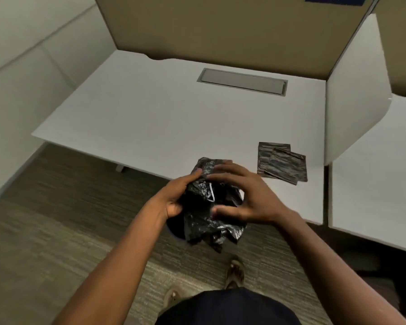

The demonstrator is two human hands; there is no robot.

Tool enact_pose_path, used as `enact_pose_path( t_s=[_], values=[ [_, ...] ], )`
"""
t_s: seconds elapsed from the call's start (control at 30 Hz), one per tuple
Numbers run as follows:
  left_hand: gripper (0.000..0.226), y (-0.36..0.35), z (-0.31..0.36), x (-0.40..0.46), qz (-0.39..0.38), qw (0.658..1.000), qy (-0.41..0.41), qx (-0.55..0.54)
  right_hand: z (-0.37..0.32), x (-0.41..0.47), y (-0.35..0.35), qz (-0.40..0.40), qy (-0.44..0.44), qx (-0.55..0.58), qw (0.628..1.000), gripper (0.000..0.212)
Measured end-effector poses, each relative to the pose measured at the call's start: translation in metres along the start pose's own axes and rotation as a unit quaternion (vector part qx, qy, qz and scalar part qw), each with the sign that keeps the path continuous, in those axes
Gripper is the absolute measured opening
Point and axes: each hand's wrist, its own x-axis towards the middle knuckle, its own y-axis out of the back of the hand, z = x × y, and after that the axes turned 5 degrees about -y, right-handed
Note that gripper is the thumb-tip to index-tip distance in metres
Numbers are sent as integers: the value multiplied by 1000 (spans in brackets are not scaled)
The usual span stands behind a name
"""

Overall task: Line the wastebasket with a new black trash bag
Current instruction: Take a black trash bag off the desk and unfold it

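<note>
Over by the white desk [150, 118] edge, a crumpled black trash bag [209, 228] is bunched above the mostly hidden wastebasket [174, 227]. Left hand [174, 198] fingers curl round it, right hand [244, 195] fingers are spread across its top. Folded bags [281, 163] lie on the desk just right.

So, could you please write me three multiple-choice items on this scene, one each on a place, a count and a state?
1. Where do the folded bags lie? A carpet B chair C desk
2. How many folded bags? A one B two C five
3. The black trash bag in hand is: A crumpled B neatly folded C stretched flat
Answers: 1 C, they rest on the white desk. 2 B, two overlapping squares show. 3 A, it bunches between the left hand and right hand.
</note>
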Motion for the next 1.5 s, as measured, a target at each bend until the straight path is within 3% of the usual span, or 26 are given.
enact_pose_path(
  t_s=[0.1, 0.17, 0.23, 0.37, 0.47, 0.7, 0.9, 0.97, 1.03, 1.1, 1.17, 1.23, 1.37, 1.43, 1.5],
  values=[
    [74, 21, -5, -16, -34, 999, -19, -23, -16, 7, -31, 105, -39, 61, 992, 24],
    [88, 41, -10, -29, -38, 998, -45, -33, -23, 11, -48, 143, -117, 160, 970, 11],
    [87, 62, -21, -44, -39, 997, -58, -43, -28, 18, -59, 180, -190, 265, 928, 12],
    [56, 105, -54, -87, -33, 998, -55, 17, -35, 34, -66, 255, -305, 412, 820, 17],
    [57, 141, -78, -117, 2, 998, -39, 54, -30, 41, -72, 259, -352, 480, 761, 20],
    [49, 198, -96, -172, 33, 997, -68, 3, -9, 41, -135, 216, -488, 536, 654, 13],
    [29, 225, -95, -187, 95, 992, -79, 7, 2, 21, -208, 204, -578, 518, 597, 30],
    [24, 228, -96, -187, 133, 989, -58, -30, -2, 16, -221, 218, -594, 459, 623, 38],
    [28, 229, -98, -182, 138, 987, -30, -83, -20, 10, -229, 227, -582, 344, 701, 42],
    [36, 228, -101, -175, 149, 981, 8, -122, -52, 2, -233, 222, -500, 317, 775, 34],
    [52, 226, -104, -163, 160, 978, 23, -134, -90, -9, -235, 161, -384, 382, 825, 36],
    [57, 219, -104, -153, 174, 975, 33, -136, -122, -21, -236, 75, -286, 426, 855, 46],
    [61, 209, -110, -137, 193, 969, 50, -143, -157, -34, -244, -55, -202, 310, 927, 52],
    [66, 205, -117, -131, 186, 971, 73, -133, -159, -36, -250, -70, -193, 247, 947, 61],
    [62, 201, -125, -127, 198, 970, 80, -119, -154, -38, -259, -48, -205, 200, 957, 47]
  ],
)
